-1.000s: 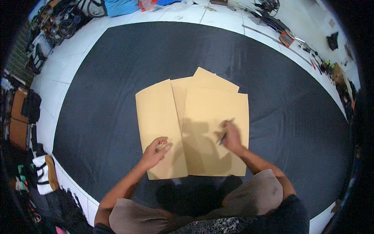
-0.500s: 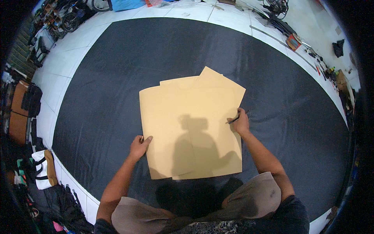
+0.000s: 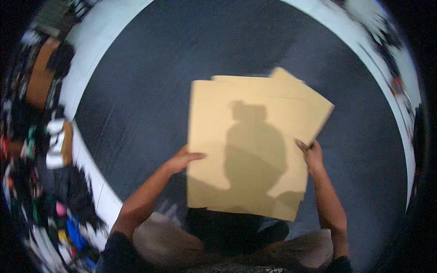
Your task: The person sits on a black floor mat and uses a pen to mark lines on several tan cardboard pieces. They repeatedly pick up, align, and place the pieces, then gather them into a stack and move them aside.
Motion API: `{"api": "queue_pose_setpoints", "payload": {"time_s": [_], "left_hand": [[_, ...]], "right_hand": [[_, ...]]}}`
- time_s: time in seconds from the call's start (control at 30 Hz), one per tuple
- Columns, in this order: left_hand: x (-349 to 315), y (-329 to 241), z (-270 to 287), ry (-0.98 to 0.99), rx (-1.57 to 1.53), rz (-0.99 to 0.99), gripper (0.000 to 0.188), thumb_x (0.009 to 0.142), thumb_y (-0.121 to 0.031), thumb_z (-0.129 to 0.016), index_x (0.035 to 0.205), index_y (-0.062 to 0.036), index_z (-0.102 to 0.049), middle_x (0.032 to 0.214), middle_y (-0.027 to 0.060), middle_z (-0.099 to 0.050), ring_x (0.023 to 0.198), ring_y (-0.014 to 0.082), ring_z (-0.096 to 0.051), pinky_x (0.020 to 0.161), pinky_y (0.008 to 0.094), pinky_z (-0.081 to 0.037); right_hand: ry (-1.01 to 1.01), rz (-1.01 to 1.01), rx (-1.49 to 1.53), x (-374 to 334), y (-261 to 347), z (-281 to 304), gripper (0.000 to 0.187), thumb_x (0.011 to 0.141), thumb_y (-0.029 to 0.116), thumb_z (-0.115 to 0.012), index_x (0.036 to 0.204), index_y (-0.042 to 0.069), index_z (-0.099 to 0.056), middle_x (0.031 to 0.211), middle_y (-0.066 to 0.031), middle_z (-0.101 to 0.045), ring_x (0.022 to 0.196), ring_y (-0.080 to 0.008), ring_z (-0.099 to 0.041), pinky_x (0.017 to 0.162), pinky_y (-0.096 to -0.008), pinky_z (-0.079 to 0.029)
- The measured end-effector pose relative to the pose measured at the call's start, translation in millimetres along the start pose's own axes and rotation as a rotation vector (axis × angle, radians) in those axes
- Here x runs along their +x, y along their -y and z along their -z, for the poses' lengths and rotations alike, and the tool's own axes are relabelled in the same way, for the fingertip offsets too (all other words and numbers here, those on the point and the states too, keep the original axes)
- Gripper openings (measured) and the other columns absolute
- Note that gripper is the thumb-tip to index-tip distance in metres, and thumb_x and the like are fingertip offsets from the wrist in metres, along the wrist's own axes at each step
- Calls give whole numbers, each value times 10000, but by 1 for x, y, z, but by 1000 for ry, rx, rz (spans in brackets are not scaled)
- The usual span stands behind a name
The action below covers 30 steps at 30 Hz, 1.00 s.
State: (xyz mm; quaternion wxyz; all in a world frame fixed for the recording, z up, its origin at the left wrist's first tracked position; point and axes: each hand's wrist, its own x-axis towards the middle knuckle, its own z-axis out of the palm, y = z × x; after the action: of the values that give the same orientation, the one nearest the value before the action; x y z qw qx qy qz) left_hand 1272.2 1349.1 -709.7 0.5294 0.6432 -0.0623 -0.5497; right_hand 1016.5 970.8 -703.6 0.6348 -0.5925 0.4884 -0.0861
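Left hand (image 3: 181,160) gripping, thumb (image 3: 198,156) pointing inward, fingers hidden. Right hand (image 3: 313,157) gripping, thumb angled up-left. Left forearm (image 3: 146,193) slanting, right forearm (image 3: 326,198) nearly upright.

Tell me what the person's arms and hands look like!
The left hand and right hand are ungloved, with ordinary fingers and thumbs. The forearms are bare, wrists too. Dark, plain-looking sleeves cover the arms higher up. It's too blurry to see little details.

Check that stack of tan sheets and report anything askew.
One tan paper sheet sits askew: turned at an angle, its corner juts past the upper right of the stack. The bottom edges are uneven too.
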Motion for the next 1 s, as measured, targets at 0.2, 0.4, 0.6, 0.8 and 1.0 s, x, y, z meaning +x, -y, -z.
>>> {"api": "queue_pose_setpoints", "payload": {"time_s": [0.2, 0.4, 0.6, 0.8, 1.0], "left_hand": [[-16, -13, -41, -153, 133, -26, 417, 822, -145, -683, 1198, -6, -570, 1075, 104, -655, 955, 191, -611, 864, 366, -489], [-83, -18, -87, -284, -34, -29, 332, 851, -100, -643, 1162, -1, -581, 1049, 93, -666, 903, 169, -630, 801, 347, -512], [-212, -80, -122, -451, -206, -34, 329, 825, -92, -606, 1137, 7, -582, 1008, 91, -675, 900, 172, -642, 792, 328, -506], [-379, -147, -171, -632, -400, -148, 318, 861, -100, -623, 1160, -2, -576, 992, 68, -678, 891, 143, -628, 790, 317, -505], [-507, -158, -224, -759, -479, -299, 361, 852, -114, -652, 1186, -18, -554, 1031, 78, -661, 942, 142, -606, 838, 320, -483]], "right_hand": [[153, 366, -378, -13, 1, 15, 435, 913, 171, -605, 1256, -47, -449, 1164, -158, -582, 1041, -239, -558, 924, -353, -430], [314, 334, -387, -50, 91, 7, 376, 924, 175, -592, 1207, -41, -473, 921, -60, -580, 750, -106, -486, 664, -232, -407], [293, 279, -418, -116, 190, 1, 498, 905, 176, -628, 1310, -37, -433, 1120, -120, -551, 955, -158, -528, 800, -257, -439], [517, 266, -387, -191, 324, 0, 669, 893, 245, -642, 1405, -27, -310, 1390, -185, -404, 1255, -279, -413, 1073, -383, -304], [794, 313, -452, -284, 427, -27, 685, 882, 232, -631, 1420, -3, -277, 1398, -189, -395, 1274, -286, -398, 1083, -388, -295]]}}
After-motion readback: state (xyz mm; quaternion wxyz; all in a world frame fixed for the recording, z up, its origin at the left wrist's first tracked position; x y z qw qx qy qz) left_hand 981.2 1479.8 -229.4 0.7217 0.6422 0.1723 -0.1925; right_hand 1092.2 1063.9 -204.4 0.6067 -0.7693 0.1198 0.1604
